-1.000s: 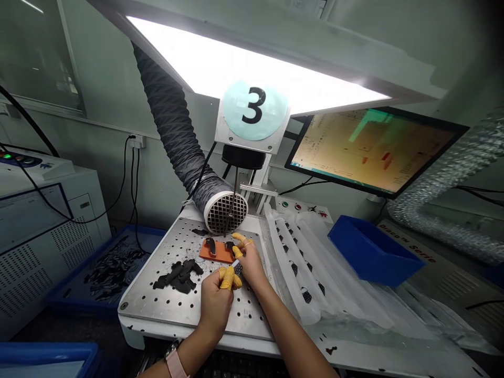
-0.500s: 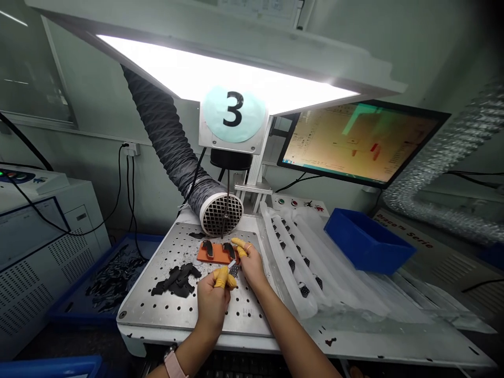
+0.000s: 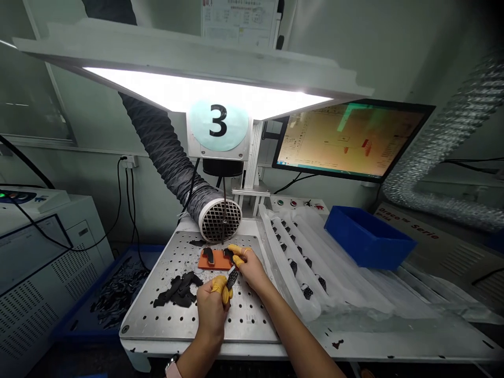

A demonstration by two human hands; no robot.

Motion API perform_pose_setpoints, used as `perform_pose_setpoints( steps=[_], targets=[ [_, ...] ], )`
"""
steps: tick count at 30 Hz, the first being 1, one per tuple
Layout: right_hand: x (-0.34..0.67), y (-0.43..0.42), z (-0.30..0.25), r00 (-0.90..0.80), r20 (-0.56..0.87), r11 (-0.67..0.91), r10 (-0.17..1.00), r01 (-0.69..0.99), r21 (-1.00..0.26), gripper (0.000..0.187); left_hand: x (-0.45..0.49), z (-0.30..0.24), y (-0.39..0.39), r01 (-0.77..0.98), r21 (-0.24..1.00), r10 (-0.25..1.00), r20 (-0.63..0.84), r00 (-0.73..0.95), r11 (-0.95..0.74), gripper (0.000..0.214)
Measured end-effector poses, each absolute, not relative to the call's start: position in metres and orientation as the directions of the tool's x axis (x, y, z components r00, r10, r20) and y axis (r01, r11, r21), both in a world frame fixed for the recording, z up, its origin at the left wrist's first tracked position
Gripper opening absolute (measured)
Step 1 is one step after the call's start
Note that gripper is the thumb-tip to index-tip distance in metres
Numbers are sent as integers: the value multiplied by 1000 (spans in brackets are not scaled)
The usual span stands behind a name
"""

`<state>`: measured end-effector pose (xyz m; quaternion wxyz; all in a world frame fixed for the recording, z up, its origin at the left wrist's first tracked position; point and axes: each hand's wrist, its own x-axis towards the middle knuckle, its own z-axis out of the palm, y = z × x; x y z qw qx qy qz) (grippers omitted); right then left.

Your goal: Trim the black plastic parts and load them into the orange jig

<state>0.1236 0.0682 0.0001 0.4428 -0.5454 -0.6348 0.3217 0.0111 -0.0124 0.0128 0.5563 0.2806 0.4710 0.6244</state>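
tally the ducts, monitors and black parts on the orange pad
ducts: 2 (black flexible duct, silver foil duct)
monitors: 1 (monitor)
black parts on the orange pad: 2
total: 5

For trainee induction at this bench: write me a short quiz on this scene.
1. True or false: the left hand and the right hand both wear yellow finger cots.
2. Multiple choice: where is the black mesh piece?
A. Between the two hands
B. Inside the blue bin
C. Resting on the monitor
3. Fill in the blank: the round sign above the perforated metal plate shows the number ___.

Key: 1 true; 2 A; 3 3.
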Motion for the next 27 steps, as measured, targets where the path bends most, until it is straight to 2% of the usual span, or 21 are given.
perform_pose_setpoints(
  steps=[4,8,10,13,17,20,22,24,25,27],
  targets=[
    [120,62,13,-37,210,198,977,528,-826,48,12,11,-11,-524,844,958,-233,-165,116,28],
    [117,58,18,-86,217,210,972,733,-647,53,14,7,-6,-512,855,957,-215,-195,88,28],
    [116,59,15,-99,227,219,969,770,-599,52,16,3,-2,-516,855,957,-189,-221,50,30],
    [117,63,8,-102,247,234,964,769,-595,51,17,-1,5,-538,843,964,-138,-229,-7,32],
    [118,63,11,-26,326,253,945,692,-677,48,17,1,7,-559,825,961,-84,-265,-82,34],
    [118,51,24,110,365,246,924,560,-791,39,16,4,2,-472,880,965,-73,-251,-56,38],
    [117,40,34,111,231,163,967,431,-888,26,16,3,-1,-405,913,970,-56,-237,-46,42],
    [114,30,43,40,66,51,997,309,-950,16,16,1,-2,-373,926,972,-31,-234,-60,43],
    [113,26,48,4,34,32,999,274,-961,12,16,0,-3,-363,929,973,-15,-228,-71,43],
    [112,19,61,-9,67,68,998,229,-971,12,17,-2,-4,-335,937,978,28,-208,-98,41]
  ],
)
